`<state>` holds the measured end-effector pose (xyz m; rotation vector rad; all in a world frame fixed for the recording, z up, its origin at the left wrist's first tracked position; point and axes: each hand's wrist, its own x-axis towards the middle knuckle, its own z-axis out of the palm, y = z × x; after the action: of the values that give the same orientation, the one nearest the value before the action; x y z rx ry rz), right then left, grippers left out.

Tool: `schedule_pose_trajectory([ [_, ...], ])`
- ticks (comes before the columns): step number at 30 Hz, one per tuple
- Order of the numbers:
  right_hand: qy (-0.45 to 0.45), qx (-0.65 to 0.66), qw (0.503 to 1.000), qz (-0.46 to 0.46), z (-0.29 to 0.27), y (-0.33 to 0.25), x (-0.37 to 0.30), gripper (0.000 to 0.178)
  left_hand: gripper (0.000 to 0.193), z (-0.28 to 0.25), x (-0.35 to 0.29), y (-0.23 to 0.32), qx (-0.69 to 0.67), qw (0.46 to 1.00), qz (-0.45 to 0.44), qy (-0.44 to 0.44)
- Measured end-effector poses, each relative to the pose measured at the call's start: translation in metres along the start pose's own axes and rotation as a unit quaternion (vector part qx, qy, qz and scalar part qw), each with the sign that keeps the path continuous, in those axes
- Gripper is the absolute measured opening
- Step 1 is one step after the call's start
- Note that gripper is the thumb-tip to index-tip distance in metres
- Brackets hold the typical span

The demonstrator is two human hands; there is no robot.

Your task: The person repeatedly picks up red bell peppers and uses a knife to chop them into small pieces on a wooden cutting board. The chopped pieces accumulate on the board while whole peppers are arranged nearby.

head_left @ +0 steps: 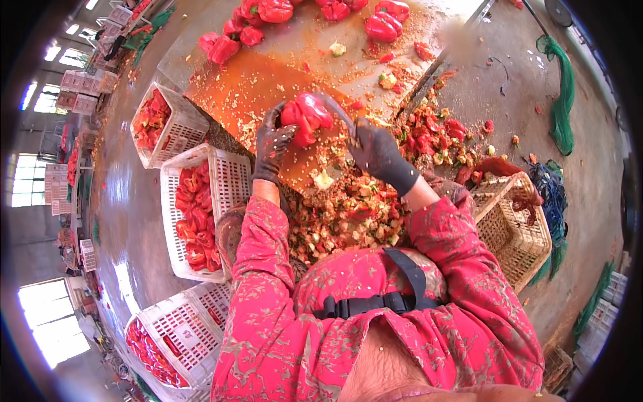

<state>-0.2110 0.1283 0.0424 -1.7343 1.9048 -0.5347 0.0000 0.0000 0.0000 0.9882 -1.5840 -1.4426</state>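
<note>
A whole red bell pepper (307, 119) is held over the corner of the worktable by my left hand (272, 144), its dark, seed-flecked glove closed around the pepper's left side. My right hand (380, 155), in a dark glove, grips a knife (340, 115) whose thin grey blade slants up toward the pepper's right side. The knife's handle is hidden in the fingers. Below my hands lies a heap of pepper cores and seeds (351, 218), with a pale core (323, 179) near its top.
More red bell peppers (274, 10) lie on the seed-strewn table (315, 47). White crates of red peppers (231, 181) stand at my left. To the right are a pile of red scraps (432, 134), a tipped pale crate (516, 234) and a green net (561, 100) on the floor.
</note>
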Motion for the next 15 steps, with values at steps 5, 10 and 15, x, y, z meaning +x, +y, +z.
schedule_pose_trajectory([
  [5, 0.229, 0.032, 0.969, -0.092, -0.005, -0.021, 0.022, 0.038, 0.055, 0.032, -0.022, 0.037, 0.233, 0.961, 0.129, -0.069],
  [10, 0.086, 0.050, 0.994, -0.054, -0.011, -0.018, 0.024, 0.038, 0.049, 0.043, -0.044, 0.053, 0.367, 0.910, 0.185, -0.051],
  [15, 0.042, 0.017, 0.998, -0.053, -0.004, -0.022, 0.024, 0.041, 0.046, 0.067, -0.055, 0.054, 0.494, 0.859, 0.116, 0.062],
])
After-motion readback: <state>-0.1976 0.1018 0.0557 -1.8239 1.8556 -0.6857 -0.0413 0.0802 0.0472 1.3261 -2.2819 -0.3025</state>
